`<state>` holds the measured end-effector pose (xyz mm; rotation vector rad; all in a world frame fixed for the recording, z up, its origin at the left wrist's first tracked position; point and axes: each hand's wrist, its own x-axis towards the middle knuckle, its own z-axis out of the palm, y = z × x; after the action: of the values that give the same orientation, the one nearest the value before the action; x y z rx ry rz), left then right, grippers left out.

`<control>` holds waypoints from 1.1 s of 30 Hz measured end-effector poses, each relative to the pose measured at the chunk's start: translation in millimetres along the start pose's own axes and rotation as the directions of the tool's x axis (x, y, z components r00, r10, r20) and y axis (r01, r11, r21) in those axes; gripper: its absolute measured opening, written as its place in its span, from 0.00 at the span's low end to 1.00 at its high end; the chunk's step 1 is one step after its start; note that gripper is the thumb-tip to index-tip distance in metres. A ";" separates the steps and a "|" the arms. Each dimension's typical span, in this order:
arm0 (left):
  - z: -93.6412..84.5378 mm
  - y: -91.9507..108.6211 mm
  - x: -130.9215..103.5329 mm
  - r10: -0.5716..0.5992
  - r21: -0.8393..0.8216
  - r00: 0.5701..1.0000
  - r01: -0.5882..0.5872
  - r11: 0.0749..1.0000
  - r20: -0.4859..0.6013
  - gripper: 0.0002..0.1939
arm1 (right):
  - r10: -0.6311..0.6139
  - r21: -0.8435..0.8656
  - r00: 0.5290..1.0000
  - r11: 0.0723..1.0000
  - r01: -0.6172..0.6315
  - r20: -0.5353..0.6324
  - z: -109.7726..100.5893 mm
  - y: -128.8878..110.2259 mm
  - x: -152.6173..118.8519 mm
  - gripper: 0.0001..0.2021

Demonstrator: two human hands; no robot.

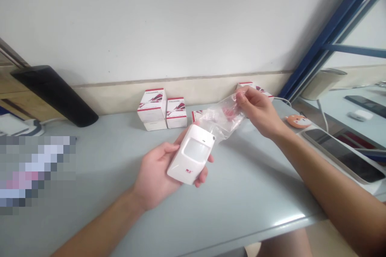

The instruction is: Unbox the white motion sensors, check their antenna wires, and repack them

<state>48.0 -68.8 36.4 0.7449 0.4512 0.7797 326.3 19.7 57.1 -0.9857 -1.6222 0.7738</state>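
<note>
In my left hand (159,172) lies a white motion sensor (189,156) with a curved translucent window and a small red logo, the fingers wrapped round its sides. My right hand (256,108) pinches a crinkled clear plastic bag (223,118) by its upper end. The bag's lower end reaches the top edge of the sensor; whether it still covers any of the sensor I cannot tell. Behind them, white boxes with red trim stand on the grey table (120,217): a stack (152,108), one beside it (176,112), and others partly hidden by the bag and my right hand.
A black cylindrical object (57,94) leans at the left by the wall. On the right are an orange-and-white animal-faced item (298,121) and a dark-screened phone-like device (346,154) beside a blue-framed mirror (328,28). A pixelated area covers the far left.
</note>
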 end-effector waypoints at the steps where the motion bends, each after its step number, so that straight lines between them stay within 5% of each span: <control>1: 0.7 -0.1 -0.2 0.008 -0.001 1.000 -0.008 1.000 0.000 0.30 | 0.007 -0.011 1.000 1.000 -0.007 -0.007 -0.4 -1.1 0.0 0.22; 16: 0.7 -1.3 1.5 0.069 -0.033 0.996 -0.071 0.997 -0.063 0.25 | 0.101 0.064 0.993 0.993 -0.097 -0.068 1.4 6.1 0.2 0.21; 33: -1.3 -2.1 0.9 0.063 0.032 0.996 -0.062 0.998 -0.059 0.26 | 0.058 0.029 0.994 0.998 -0.055 -0.095 5.3 5.4 -1.1 0.21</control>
<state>48.8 -68.6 33.8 0.7681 0.4967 0.8572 322.5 21.1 50.6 -1.0383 -1.5038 0.7730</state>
